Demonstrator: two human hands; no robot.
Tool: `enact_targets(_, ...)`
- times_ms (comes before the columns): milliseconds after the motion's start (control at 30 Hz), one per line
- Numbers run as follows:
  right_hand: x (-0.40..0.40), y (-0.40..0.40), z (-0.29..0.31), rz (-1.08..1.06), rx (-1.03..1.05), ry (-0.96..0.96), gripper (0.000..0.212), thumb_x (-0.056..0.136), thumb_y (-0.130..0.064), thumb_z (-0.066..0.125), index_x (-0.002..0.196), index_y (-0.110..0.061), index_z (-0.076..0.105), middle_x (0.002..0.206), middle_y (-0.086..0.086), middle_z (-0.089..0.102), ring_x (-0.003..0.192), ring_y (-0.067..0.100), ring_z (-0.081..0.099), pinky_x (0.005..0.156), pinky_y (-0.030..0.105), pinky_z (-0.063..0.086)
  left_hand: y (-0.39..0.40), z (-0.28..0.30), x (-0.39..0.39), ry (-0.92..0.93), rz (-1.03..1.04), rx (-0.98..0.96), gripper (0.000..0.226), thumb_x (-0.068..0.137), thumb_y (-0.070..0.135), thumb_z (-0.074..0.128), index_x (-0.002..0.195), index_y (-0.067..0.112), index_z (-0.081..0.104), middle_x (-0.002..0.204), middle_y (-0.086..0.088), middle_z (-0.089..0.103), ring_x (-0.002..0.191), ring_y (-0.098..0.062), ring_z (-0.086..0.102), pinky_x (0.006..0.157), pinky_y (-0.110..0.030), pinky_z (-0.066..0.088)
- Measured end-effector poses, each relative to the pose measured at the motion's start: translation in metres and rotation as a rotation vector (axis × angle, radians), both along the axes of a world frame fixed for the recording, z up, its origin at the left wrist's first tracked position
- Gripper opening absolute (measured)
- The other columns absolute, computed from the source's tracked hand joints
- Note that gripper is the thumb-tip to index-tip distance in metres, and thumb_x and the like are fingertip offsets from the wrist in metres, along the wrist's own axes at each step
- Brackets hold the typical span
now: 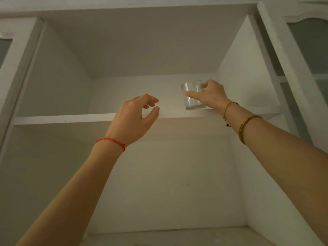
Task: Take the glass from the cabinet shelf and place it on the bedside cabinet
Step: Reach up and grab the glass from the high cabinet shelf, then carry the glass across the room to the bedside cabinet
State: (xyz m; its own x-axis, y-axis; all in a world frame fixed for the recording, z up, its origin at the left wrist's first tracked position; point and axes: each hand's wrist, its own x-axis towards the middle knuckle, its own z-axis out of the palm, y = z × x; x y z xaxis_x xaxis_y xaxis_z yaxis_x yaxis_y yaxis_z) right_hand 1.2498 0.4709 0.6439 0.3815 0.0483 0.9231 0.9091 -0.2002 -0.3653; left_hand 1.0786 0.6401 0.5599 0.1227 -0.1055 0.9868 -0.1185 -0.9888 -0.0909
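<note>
A clear, empty drinking glass (190, 93) stands upright near the front edge of the upper white cabinet shelf (62, 118), towards the right. My right hand (211, 95) is wrapped around it, thumb across the front and fingers behind, with gold bracelets on the wrist. My left hand (136, 118) is raised in front of the shelf edge to the left of the glass, fingers curled loosely apart and holding nothing; a red string circles its wrist. The bedside cabinet is out of view.
The open white cabinet has side walls close on both sides and a lower shelf (177, 235) at the bottom. Glass-paned doors (308, 50) stand open at right and left (5, 48). A top panel closes the space above.
</note>
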Motion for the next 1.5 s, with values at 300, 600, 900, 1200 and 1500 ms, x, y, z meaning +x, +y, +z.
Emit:
enact_targets(300,-0.063,-0.013,-0.048,0.352,0.074,0.082,0.065,0.074,-0.052,0.076,0.106,0.004,0.069,0.103,0.017,0.073,0.097,0.024,0.071,0.095,0.039,0.054,-0.005,-0.029,-0.037,0.037,0.029,-0.019,0.028,0.090,0.040,0.052,0.113,0.028,0.064,0.103,0.014,0.067,0.097,-0.005,0.062,0.088,-0.030,0.050)
enact_targets(600,-0.099,-0.005,-0.187,0.584,-0.078,0.278,0.055,0.068,-0.048,0.079,0.113,-0.018,0.066,0.106,0.002,0.070,0.095,0.019,0.070,0.082,0.032,0.059,-0.010,-0.122,-0.089,0.218,0.150,-0.083,0.032,0.089,0.041,0.052,0.116,0.028,0.064,0.107,0.016,0.066,0.099,-0.003,0.060,0.087,-0.022,0.043)
enact_targets(900,-0.127,0.006,-0.314,0.732,-0.122,0.426,0.043,0.073,-0.029,0.081,0.111,-0.017,0.064,0.104,0.001,0.070,0.078,-0.004,0.068,0.059,0.009,0.050,-0.013,-0.233,-0.123,0.401,0.166,-0.243,0.034,0.091,0.038,0.055,0.121,0.025,0.062,0.109,0.019,0.059,0.104,0.000,0.058,0.087,-0.006,0.038)
enact_targets(1200,-0.151,0.005,-0.395,0.794,-0.175,0.527,0.044,0.076,-0.018,0.080,0.116,-0.014,0.060,0.106,0.001,0.065,0.086,0.004,0.067,0.074,0.015,0.053,-0.021,-0.322,-0.151,0.549,0.232,-0.335,0.034,0.094,0.035,0.055,0.124,0.022,0.060,0.120,0.012,0.062,0.111,-0.009,0.059,0.093,-0.024,0.046)
enact_targets(1500,-0.176,0.010,-0.477,0.838,-0.270,0.595,0.056,0.071,-0.032,0.081,0.121,-0.023,0.057,0.109,-0.002,0.062,0.102,0.011,0.066,0.091,0.027,0.054,-0.032,-0.399,-0.185,0.691,0.366,-0.369,0.035,0.095,0.032,0.052,0.126,0.018,0.059,0.122,0.002,0.064,0.112,-0.018,0.060,0.095,-0.037,0.048)
